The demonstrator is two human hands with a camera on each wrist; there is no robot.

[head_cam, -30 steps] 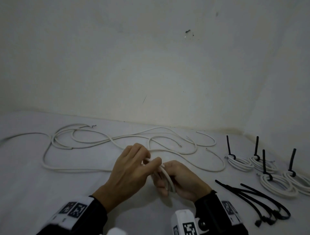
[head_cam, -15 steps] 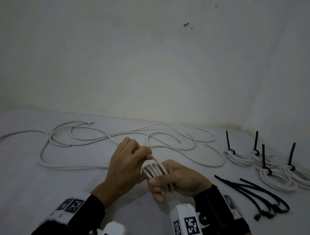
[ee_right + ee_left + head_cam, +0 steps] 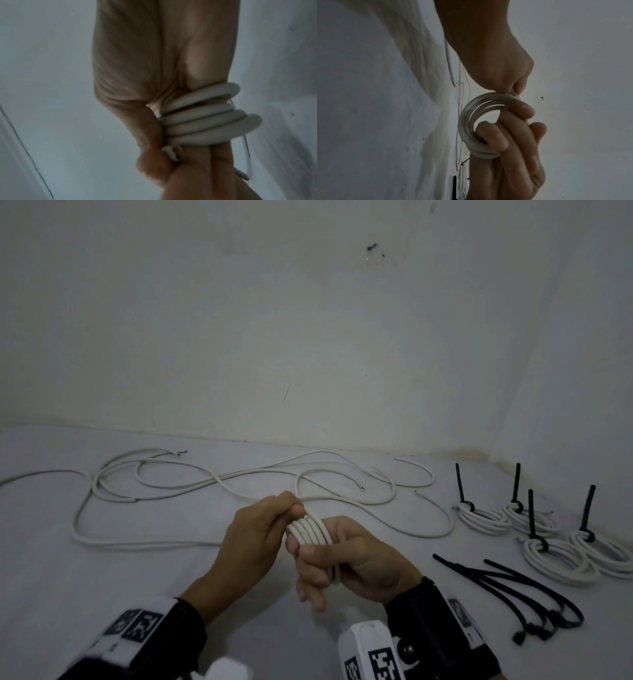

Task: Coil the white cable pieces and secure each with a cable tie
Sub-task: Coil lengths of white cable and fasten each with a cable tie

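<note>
while my right hand point(image 3: 363, 559) acts as the former, the coil point(image 3: 310, 532) sits wound around its fingers, several turns side by side, with the thumb pressed down over them to keep them from springing. my left hand point(image 3: 253, 539) is just beside it on the left, fingertips pinching the cable at the top of the coil; the left wrist view shows that pinch right where the turns meet the right fingers point(image 3: 513, 112).

i judge i'm at the tail of the winding step for this piece: i cannot tell from these views whether any free length is left to lay on. beyond both hands the loose cables point(image 3: 212, 484) lie in long loops on the white table point(image 3: 102, 577), not yet coiled. off to the right of my right hand four finished coils point(image 3: 548, 556) sit tied, their black tails standing up, and nearer the wrist lies the bunch of spare ties point(image 3: 534, 597).

next, i think, the coil has to slip off the fingers without loosening, one hand clamping the turns while the other reaches right for a tie.
</note>
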